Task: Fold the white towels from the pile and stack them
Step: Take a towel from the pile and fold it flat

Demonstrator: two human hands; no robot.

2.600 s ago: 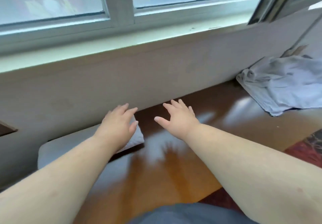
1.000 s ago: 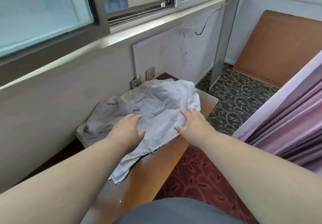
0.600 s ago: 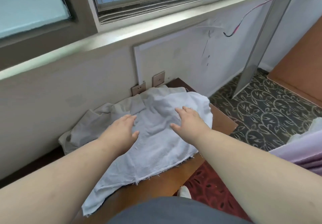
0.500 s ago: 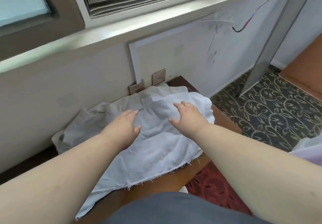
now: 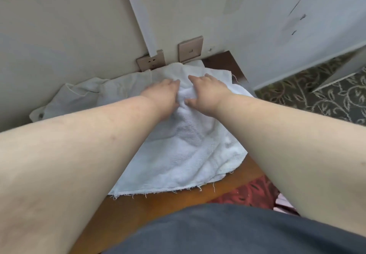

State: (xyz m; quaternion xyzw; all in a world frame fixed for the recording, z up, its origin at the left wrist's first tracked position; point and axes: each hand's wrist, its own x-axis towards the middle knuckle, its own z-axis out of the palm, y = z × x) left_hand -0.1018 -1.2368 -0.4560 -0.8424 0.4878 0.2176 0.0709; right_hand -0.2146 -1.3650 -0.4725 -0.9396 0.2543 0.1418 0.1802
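Hands — left hand [image 5: 162, 93], right hand [image 5: 206, 91] — side by side bunching the top white towel [image 5: 184, 154] of the pile [image 5: 83, 95] at the table's [image 5: 158, 210] far edge; best lifted free by adjacent corners before folding.

The top towel [image 5: 190, 154] is white terry cloth, its looped pile nubbly and matt, with a raw near edge that trails loose threads. The towels behind it in the pile [image 5: 83, 93] are a flatter, thinner-looking cloth, creased and dull, one with a stitched hem. The table [image 5: 158, 204] below is wood with a warm orange-brown finish, smooth and faintly glossy. The wall [image 5: 59, 26] is matt off-white paint, scuffed and marked on the right. The two socket plates [image 5: 190, 48] look like smooth brownish plastic with a slight sheen. The grey garment [image 5: 227, 230] at the bottom is plain matt fabric. The carpet [image 5: 316, 95] is patterned and dull.
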